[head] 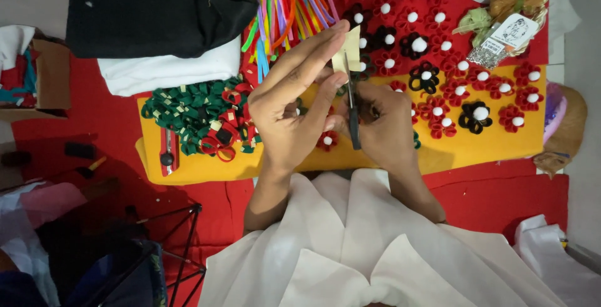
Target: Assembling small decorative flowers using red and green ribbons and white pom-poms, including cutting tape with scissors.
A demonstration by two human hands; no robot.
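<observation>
From my feed I see the left hand [294, 103] pinching a small pale yellow paper piece [348, 51] between thumb and fingertips, fingers extended upward and narrow around it. The right hand [385, 125] is closed around a pair of black-handled scissors [352, 109], blades pointing away from the body and meeting the lower edge of the paper piece; I think the blades are slightly parted, but the hands hide most of them.

Both hands hover above a yellow felt sheet [482, 147] laid over a red cloth [501, 197] that covers the surface. Toward the right edge of the yellow felt sit rows of red and black loop flowers with white pompom centres [476, 116], spreading up onto the red cloth at the far side. Near the left edge lies a heap of green and red ribbon loops [200, 116], and just beside it a red utility knife [166, 153]. One small red flower [327, 140] lies just below the left hand's fingers.

At the far edge a bundle of coloured pipe cleaners [291, 9] fans out, next to a black fabric [156, 9] resting on a folded white cloth [169, 72]. White fabric [350, 244] covers the person's lap at the near edge.
</observation>
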